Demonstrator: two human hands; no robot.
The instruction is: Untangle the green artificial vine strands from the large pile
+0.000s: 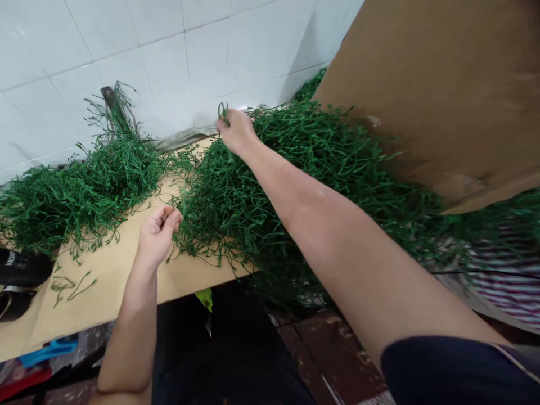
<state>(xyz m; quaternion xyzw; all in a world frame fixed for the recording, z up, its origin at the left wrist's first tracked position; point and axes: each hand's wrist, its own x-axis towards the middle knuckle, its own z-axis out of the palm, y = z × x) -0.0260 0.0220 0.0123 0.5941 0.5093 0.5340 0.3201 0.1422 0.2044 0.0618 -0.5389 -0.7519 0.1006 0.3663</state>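
A large heap of thin green plastic stems (295, 169) lies on a sheet of brown cardboard (126, 275) against a white tiled wall. My right hand (236, 130) reaches to the far side of the heap and pinches a few green stems between its fingers. My left hand (158, 230) rests on the cardboard at the heap's near left edge, fingers curled closed on some green stems. A second, smaller pile of green stems (80, 191) lies to the left.
A big cardboard panel (434, 90) leans over the heap at the upper right. Black footwear (21, 270) sits at the left edge. A few loose stems (70, 286) lie on the cardboard. A striped cloth (506, 281) is at the right, a blue object (50, 350) lower left.
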